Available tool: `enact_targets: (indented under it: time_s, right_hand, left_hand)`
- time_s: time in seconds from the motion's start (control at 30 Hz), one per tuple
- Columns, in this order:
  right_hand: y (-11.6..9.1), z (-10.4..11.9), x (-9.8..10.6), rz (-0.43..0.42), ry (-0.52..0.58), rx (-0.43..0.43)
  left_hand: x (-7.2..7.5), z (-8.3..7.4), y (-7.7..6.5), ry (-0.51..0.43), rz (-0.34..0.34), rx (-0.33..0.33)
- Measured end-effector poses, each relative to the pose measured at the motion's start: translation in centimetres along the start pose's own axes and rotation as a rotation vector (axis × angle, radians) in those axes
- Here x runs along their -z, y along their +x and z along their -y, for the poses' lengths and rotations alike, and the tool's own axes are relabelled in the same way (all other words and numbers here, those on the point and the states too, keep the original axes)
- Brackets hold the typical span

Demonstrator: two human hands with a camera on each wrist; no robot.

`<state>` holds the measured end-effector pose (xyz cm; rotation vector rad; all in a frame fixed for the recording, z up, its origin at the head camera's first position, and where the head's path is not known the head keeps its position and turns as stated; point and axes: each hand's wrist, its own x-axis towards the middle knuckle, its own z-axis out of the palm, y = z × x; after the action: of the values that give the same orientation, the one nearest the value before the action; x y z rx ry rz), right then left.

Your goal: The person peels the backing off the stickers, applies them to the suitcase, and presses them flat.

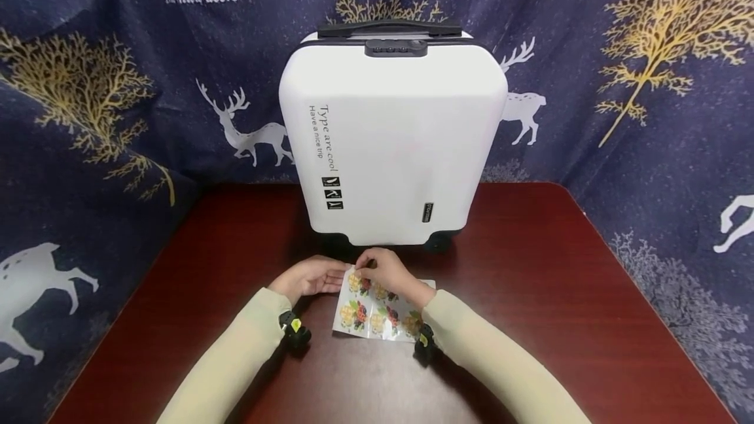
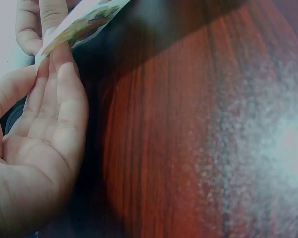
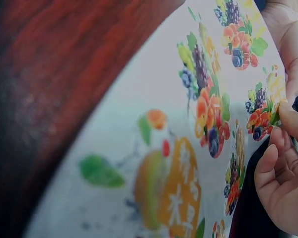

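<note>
A white sheet of fruit stickers (image 1: 368, 300), printed with repeated clusters of fruit, is held tilted over the table in front of the suitcase. Its upper left corner is pinched between thumb and fingers of my left hand (image 1: 312, 277), which the left wrist view shows close up. From above, my right hand (image 1: 389, 271) reaches across the sheet and pinches at the same corner, thumb and forefinger close to the left fingertips. In the right wrist view, the sheet (image 3: 164, 89) bows toward the camera, and right fingers (image 3: 293, 121) grip its edge beside a fruit print.
A white suitcase (image 1: 394, 142) with black handle, lock and wheels stands upright at the back of the dark red wooden table (image 1: 530, 319). Behind it hangs a dark blue cloth (image 1: 247, 51) with white deer and golden trees. Both wrists wear small black cameras.
</note>
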<state>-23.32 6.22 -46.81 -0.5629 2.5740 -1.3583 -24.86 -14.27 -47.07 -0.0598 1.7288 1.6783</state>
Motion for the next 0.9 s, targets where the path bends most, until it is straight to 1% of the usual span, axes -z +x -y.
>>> enact_targets:
  time_s: [0.13, 0.2, 0.37, 0.53, 0.73, 0.9]
  right_hand:
    - [0.0, -0.1, -0.2, 0.005, -0.048, 0.01]
    - [0.0, -0.1, -0.2, -0.002, -0.084, 0.026]
    - [0.1, 0.2, -0.2, -0.014, -0.16, 0.068]
    - [0.3, 0.4, -0.1, -0.009, -0.171, 0.063]
    - [0.3, 0.3, 0.2, -0.013, -0.177, 0.073]
    - [0.2, 0.3, 0.1, -0.005, -0.157, 0.055]
  left_hand:
    - [-0.1, 0.1, 0.0, 0.0, -0.006, 0.003]
    - [-0.2, 0.1, 0.0, 0.03, -0.01, -0.01]
    - [-0.4, -0.6, 0.1, 0.117, -0.03, -0.006]
    - [-0.4, -1.1, -0.1, 0.166, -0.033, 0.016]
    - [-0.3, -1.5, -0.1, 0.173, -0.026, 0.009]
    - [-0.3, -1.2, 0.0, 0.17, -0.033, 0.014]
